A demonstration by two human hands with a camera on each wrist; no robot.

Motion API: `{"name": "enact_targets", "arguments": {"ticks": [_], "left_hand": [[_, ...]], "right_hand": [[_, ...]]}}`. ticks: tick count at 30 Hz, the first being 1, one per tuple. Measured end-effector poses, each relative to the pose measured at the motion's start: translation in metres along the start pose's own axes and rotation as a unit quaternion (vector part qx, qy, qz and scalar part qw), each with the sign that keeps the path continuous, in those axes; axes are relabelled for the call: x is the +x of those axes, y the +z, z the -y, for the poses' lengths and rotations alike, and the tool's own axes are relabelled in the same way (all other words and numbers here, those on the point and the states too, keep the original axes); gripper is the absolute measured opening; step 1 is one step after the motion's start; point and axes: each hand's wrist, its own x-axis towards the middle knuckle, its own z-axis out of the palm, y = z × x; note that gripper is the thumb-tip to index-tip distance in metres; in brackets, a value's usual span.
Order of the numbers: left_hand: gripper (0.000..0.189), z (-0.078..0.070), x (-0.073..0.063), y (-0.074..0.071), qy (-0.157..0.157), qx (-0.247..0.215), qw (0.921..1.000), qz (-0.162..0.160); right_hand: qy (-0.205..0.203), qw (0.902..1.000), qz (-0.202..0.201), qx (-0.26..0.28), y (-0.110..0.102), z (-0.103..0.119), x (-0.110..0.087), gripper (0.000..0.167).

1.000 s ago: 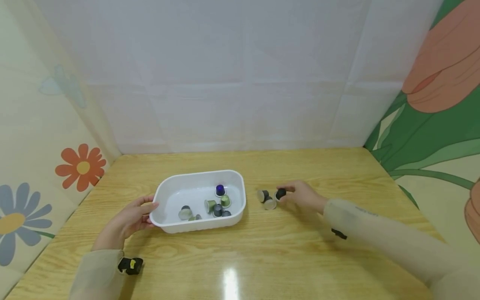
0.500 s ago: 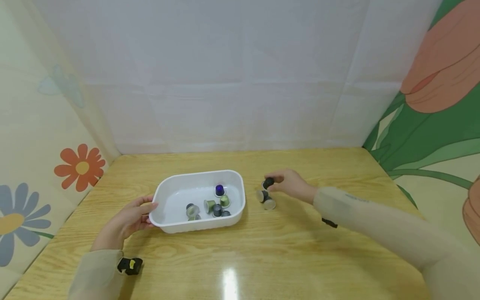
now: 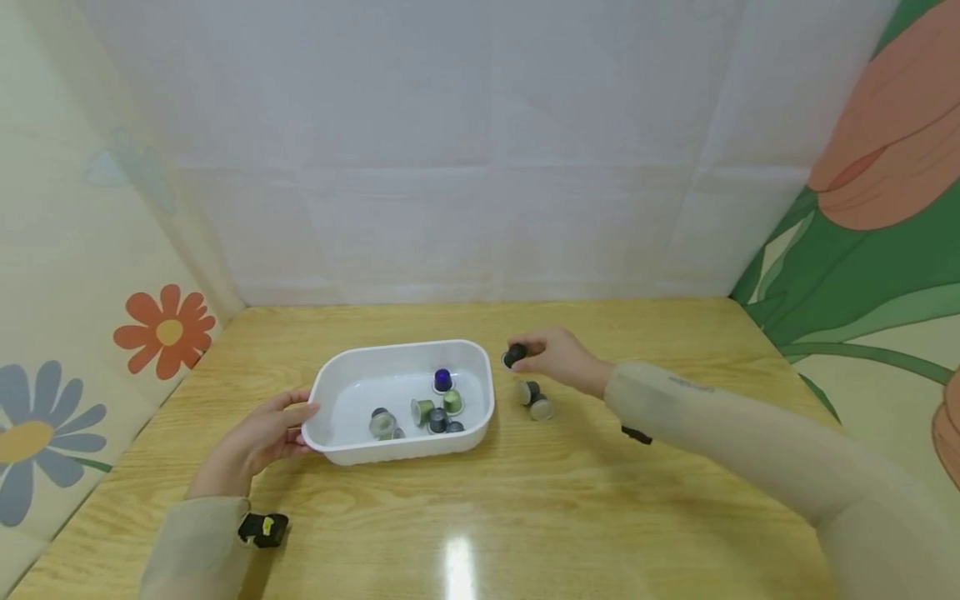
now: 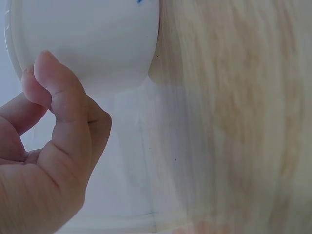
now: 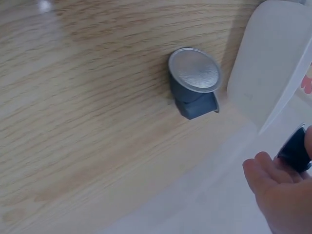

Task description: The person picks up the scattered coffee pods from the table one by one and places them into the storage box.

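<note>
At the left end of a white plastic tub (image 3: 405,452), my left hand (image 3: 262,433) grips its rim, fingers bent in the left wrist view. My right hand (image 3: 562,360) pinches a dark coffee capsule (image 3: 514,357) just right of the tub's far right corner, raised above the table. Its foil rim shows in the right wrist view, with the dark capsule body (image 5: 296,151) between thumb and fingers. Inside the tub lie several capsules: a blue one (image 3: 442,380), a green one (image 3: 452,402), another green one on its side (image 3: 422,411), and grey ones toward the front.
Two dark capsules (image 3: 541,408) lie against each other on the wooden table (image 3: 600,517), right of the tub. One shows its foil lid (image 5: 195,69) upward in the right wrist view. A white cloth (image 3: 487,208) hangs behind the table, with flowered panels on both sides.
My right hand has lifted the dark capsule away from the other two and carried it left and farther back, toward the tub's rim. The left hand keeps its hold on the tub.
</note>
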Motion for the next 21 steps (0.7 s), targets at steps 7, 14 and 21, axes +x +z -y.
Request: {"name": "enact_targets", "arguments": {"ticks": [7, 14, 21], "left_hand": [[0.049, -0.003, -0.001, 0.002, -0.003, 0.005, 1.0, 0.0], [0.048, -0.004, -0.003, 0.002, -0.002, 0.01, 0.9999, -0.001], [0.048, -0.003, -0.003, 0.002, -0.007, 0.01, 0.9999, -0.004]], "right_hand": [[-0.01, 0.9999, -0.008, 0.001, 0.008, 0.009, 0.009, 0.048], [-0.025, 0.9995, -0.006, 0.02, 0.019, 0.019, 0.017, 0.047], [-0.018, 0.9993, -0.003, 0.033, 0.031, 0.03, 0.024, 0.048]]}}
